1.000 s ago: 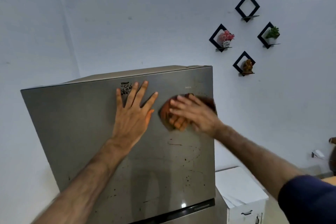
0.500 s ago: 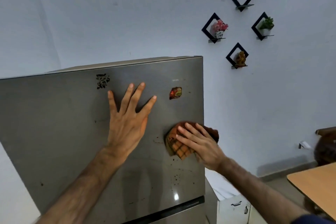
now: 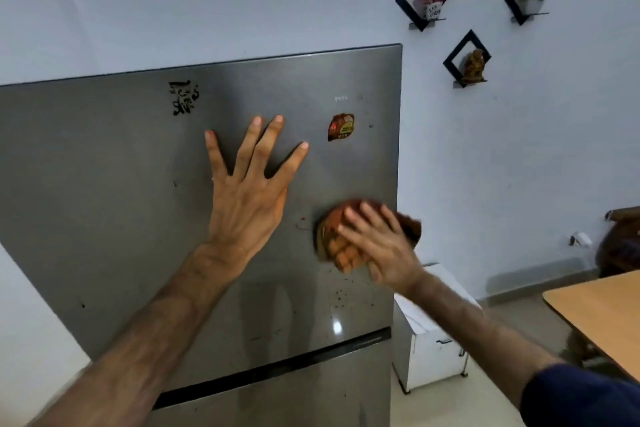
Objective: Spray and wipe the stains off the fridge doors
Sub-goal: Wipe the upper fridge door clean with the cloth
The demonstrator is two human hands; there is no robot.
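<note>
The grey steel upper fridge door (image 3: 104, 184) fills the left and middle of the view. My left hand (image 3: 247, 191) lies flat on it with fingers spread. My right hand (image 3: 377, 246) presses an orange checked cloth (image 3: 332, 239) against the door near its right edge, fingers straight over the cloth. Small dark specks (image 3: 341, 296) dot the door just below the cloth, and a reddish smear (image 3: 302, 224) sits to the cloth's left. A red sticker (image 3: 341, 127) and a black mark (image 3: 183, 97) are higher up. The lower door (image 3: 294, 399) begins under a dark gap.
A white cabinet (image 3: 429, 354) stands right of the fridge. A wooden table corner (image 3: 599, 308) juts in at the right. Black diamond wall shelves (image 3: 465, 57) with small ornaments hang on the white wall above.
My right hand moved the cloth down the door from beside the sticker to lower on the right edge, uncovering the sticker. My left hand stayed pressed flat.
</note>
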